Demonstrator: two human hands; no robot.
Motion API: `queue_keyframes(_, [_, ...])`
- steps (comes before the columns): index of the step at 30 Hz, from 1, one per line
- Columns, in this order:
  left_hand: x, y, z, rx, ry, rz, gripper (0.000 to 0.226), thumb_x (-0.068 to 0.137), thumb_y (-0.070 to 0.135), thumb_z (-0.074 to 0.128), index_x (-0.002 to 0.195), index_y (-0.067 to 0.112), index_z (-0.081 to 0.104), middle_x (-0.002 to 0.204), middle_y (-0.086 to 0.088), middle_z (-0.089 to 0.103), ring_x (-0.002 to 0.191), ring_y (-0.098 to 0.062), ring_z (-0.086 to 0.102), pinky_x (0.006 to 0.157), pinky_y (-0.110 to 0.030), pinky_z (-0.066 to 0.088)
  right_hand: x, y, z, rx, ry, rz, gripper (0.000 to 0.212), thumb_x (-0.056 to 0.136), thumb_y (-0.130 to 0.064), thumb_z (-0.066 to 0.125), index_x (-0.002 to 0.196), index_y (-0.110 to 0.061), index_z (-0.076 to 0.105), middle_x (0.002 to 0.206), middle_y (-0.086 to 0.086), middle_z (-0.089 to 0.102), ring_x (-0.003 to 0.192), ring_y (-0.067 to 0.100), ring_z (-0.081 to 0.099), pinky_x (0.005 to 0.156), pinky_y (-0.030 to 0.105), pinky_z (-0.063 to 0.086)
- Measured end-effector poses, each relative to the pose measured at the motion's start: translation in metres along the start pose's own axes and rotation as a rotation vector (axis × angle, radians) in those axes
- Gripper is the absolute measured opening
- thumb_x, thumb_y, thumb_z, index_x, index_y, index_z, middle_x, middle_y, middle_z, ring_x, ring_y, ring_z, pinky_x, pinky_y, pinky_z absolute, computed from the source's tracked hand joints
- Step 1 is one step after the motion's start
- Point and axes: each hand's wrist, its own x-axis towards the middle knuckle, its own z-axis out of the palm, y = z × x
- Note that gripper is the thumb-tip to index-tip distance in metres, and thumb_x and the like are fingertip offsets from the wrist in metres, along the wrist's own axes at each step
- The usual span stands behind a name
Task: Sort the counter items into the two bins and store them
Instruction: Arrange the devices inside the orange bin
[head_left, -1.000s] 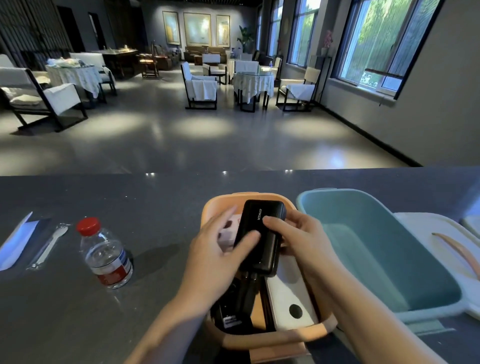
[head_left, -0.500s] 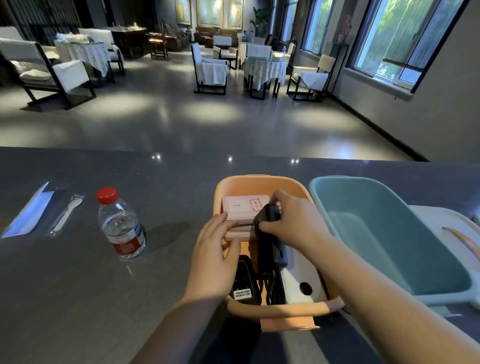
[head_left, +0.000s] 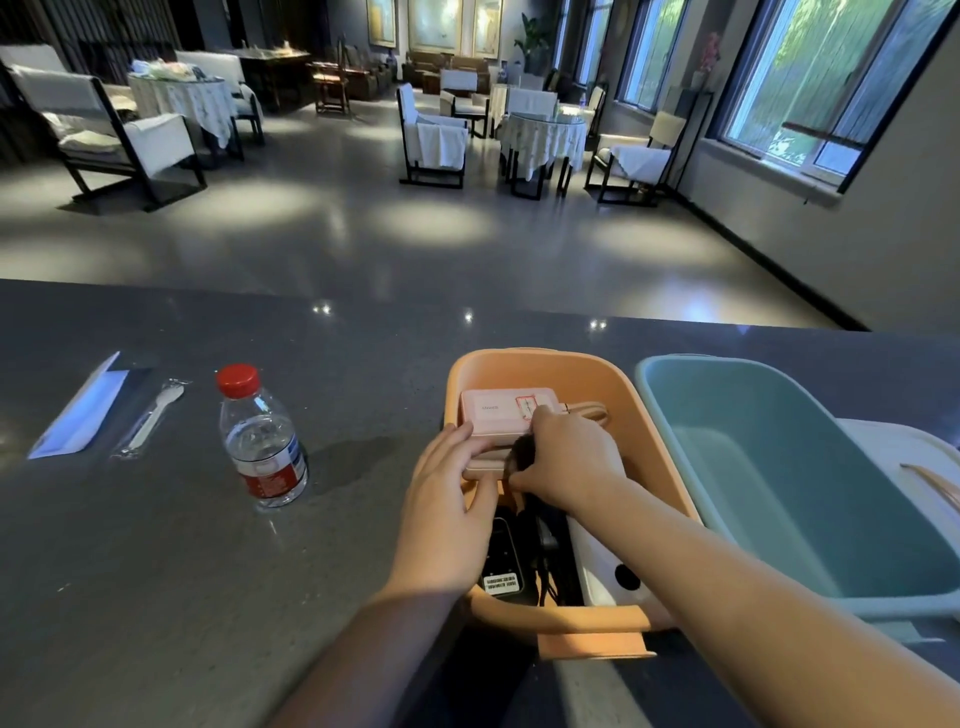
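Note:
An orange bin (head_left: 597, 379) stands on the dark counter with a teal bin (head_left: 779, 467) touching its right side. Inside the orange bin lie a pink box (head_left: 493, 410), a white device (head_left: 602, 566) and a black charger (head_left: 501, 561). My right hand (head_left: 566, 457) grips a black power bank (head_left: 519, 452) standing on edge in the bin, mostly hidden by the fingers. My left hand (head_left: 447, 499) rests with straight fingers against the pink box's near left corner. The teal bin holds nothing I can see.
A water bottle (head_left: 262, 441) with a red cap stands left of the orange bin. Farther left lie a wrapped plastic spoon (head_left: 150, 415) and a blue-white paper sleeve (head_left: 78, 410). A white lid (head_left: 909, 457) lies right of the teal bin.
The black power bank went from held flat above the orange bin, between both hands, down into it on edge. My left hand let go and moved onto the pink box.

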Motion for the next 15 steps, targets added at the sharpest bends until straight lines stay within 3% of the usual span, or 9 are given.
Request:
queue_keyframes(3, [0.0, 0.001, 0.0, 0.009, 0.006, 0.005, 0.031, 0.091, 0.012, 0.057, 0.121, 0.019, 0.062, 0.139, 0.01, 0.047, 0.134, -0.002, 0.031, 0.108, -0.01, 0.016, -0.002, -0.002, 0.002, 0.029, 0.005, 0.012, 0.063, 0.081, -0.035, 0.068, 0.13, -0.015, 0.034, 0.097, 0.002, 0.062, 0.081, 0.017, 0.06, 0.063, 0.025, 0.045])
queue_keyframes(6, [0.0, 0.002, 0.0, 0.013, 0.002, 0.004, 0.032, 0.091, 0.013, 0.057, 0.122, 0.021, 0.061, 0.139, 0.012, 0.046, 0.134, 0.0, 0.03, 0.106, -0.008, 0.014, -0.004, -0.005, 0.001, -0.031, -0.006, -0.001, 0.05, 0.084, -0.034, 0.066, 0.124, -0.014, 0.044, 0.099, 0.004, 0.064, 0.086, 0.02, 0.064, 0.066, 0.028, 0.05])
queue_keyframes(10, [0.0, 0.002, 0.0, 0.009, -0.003, 0.007, 0.033, 0.091, 0.013, 0.057, 0.123, 0.022, 0.06, 0.138, 0.013, 0.045, 0.133, 0.001, 0.03, 0.102, -0.001, 0.011, -0.011, -0.005, 0.002, -0.045, 0.033, -0.034, 0.052, 0.09, -0.033, 0.059, 0.133, -0.015, 0.036, 0.105, 0.006, 0.065, 0.089, 0.021, 0.066, 0.07, 0.03, 0.054])
queue_keyframes(15, [0.0, 0.001, 0.0, -0.004, -0.001, 0.006, 0.032, 0.09, 0.011, 0.058, 0.119, 0.025, 0.061, 0.137, 0.014, 0.046, 0.133, 0.001, 0.03, 0.102, 0.002, 0.011, -0.011, -0.005, 0.009, -0.097, 0.046, -0.05, 0.036, 0.092, -0.035, 0.058, 0.12, -0.015, 0.05, 0.102, 0.005, 0.067, 0.085, 0.019, 0.066, 0.07, 0.028, 0.054])
